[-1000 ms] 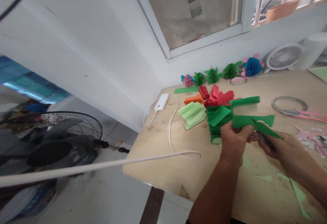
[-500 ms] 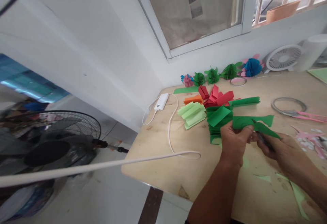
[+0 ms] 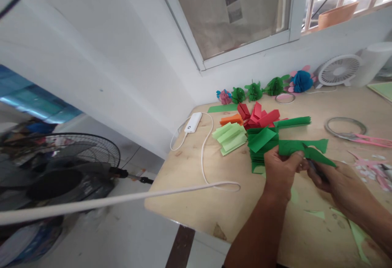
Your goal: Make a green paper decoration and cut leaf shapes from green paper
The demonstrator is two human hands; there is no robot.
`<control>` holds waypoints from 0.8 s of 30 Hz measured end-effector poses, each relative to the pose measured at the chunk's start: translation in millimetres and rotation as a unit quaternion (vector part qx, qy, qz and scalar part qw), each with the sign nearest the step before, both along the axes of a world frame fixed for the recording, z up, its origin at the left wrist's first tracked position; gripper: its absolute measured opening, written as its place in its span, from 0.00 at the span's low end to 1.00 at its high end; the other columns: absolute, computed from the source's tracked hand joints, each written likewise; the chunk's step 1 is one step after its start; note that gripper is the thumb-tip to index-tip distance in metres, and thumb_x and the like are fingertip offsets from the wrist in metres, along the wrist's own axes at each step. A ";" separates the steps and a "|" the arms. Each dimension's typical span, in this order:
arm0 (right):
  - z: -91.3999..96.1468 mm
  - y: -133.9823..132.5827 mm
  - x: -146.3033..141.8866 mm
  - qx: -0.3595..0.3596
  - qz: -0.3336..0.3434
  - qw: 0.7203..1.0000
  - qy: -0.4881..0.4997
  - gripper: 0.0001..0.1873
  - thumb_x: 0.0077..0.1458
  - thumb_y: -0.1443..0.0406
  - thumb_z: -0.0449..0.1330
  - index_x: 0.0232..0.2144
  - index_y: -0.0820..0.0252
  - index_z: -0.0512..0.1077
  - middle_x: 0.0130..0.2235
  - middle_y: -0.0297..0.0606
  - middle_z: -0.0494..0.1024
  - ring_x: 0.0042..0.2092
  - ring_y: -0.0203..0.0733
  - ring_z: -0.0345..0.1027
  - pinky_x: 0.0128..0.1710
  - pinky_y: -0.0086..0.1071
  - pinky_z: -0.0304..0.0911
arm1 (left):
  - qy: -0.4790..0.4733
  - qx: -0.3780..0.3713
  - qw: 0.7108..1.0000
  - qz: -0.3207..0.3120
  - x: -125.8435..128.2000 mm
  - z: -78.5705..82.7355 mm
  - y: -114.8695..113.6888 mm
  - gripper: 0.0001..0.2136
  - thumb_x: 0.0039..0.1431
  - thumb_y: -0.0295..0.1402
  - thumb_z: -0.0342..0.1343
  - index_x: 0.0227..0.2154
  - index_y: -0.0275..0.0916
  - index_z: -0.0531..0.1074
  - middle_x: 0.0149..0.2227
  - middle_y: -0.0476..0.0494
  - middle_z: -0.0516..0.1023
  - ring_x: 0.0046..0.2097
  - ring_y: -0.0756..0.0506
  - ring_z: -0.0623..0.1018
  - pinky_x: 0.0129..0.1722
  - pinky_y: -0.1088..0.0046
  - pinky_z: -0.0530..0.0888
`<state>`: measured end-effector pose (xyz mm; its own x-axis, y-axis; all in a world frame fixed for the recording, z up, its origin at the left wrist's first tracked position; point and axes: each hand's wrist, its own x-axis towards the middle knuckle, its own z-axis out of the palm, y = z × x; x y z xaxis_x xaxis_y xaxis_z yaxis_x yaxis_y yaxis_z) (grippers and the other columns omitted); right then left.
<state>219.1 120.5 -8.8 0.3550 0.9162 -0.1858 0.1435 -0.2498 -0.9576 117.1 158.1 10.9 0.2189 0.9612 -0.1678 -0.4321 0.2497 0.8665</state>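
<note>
My left hand (image 3: 280,166) pinches a dark green sheet of paper (image 3: 290,147) between thumb and fingers. The sheet's right part has a curved cut edge, and a pointed flap hangs over my right hand (image 3: 330,176). My right hand is closed round dark-handled scissors (image 3: 317,169), whose blades lie at the cut in the paper, partly hidden by it. Beside my left hand lies a stack of folded green paper (image 3: 256,153). Farther left are pleated light green papers (image 3: 230,138), with red paper strips (image 3: 260,115) and an orange strip (image 3: 232,119) behind.
Several paper honeycomb animals (image 3: 254,91) line the wall beside a small white fan (image 3: 339,71). Pink-handled scissors (image 3: 372,138) and paper scraps (image 3: 376,168) lie at the right. A white power bank (image 3: 193,122) with its cable (image 3: 203,153) sits left; a floor fan (image 3: 61,178) stands beyond the table.
Both hands hold the green paper in nearly the same place. The scissors and my right hand have shifted only very slightly; the view has moved a little.
</note>
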 end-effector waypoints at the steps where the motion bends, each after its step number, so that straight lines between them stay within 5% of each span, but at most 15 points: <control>1: -0.5 0.0 0.2 0.001 -0.001 1.000 0.003 0.33 0.39 0.34 0.52 0.10 0.54 0.55 0.14 0.30 0.54 0.19 0.33 0.45 0.18 0.32 0.44 | 0.003 0.001 1.000 0.000 -0.1 -0.2 0.0 0.13 0.40 0.38 0.64 0.17 0.36 0.67 0.16 0.52 0.65 0.20 0.54 0.63 0.23 0.76 0.64; 24: -3.1 0.6 -0.3 -0.005 -0.002 1.000 0.012 0.34 0.38 0.33 0.52 0.10 0.55 0.56 0.15 0.29 0.54 0.20 0.32 0.45 0.20 0.31 0.43 | 0.001 0.003 1.000 0.008 1.0 -4.7 1.7 0.09 0.41 0.32 0.60 0.16 0.36 0.65 0.15 0.53 0.63 0.18 0.55 0.62 0.21 0.77 0.60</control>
<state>218.9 121.1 -11.9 0.3532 0.9131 -0.2037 0.1189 -0.2597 -0.9583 118.1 159.8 6.1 0.2035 0.9654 -0.1631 -0.4342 0.2383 0.8687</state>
